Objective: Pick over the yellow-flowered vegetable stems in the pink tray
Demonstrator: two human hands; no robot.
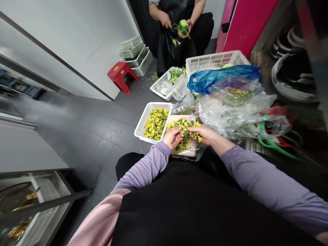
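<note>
Green stems with yellow flowers (pixel 186 126) are bunched between my two hands. My left hand (pixel 173 137) has its fingers curled and pinched at the left side of the bunch. From the right, my right hand (pixel 205 134) grips the same flowers with thumb and fingers. Beneath them lies a pink tray (pixel 192 152) with clear wrap, holding more of the flowers. Left of my hands a white basket (pixel 139 131) stands on the floor, with many loose yellow flowers in it. Exactly what sits between my left fingertips is too small to tell.
Clear plastic bags (pixel 217 114) and a blue bag (pixel 205 80) lie to the right, before a large white crate (pixel 205 63). Another basket (pixel 156 88) holds green pieces. Opposite, a co-worker's hand (pixel 189 29) holds a round green vegetable. A red stool (pixel 120 73) stands by stacked baskets (pixel 143 66).
</note>
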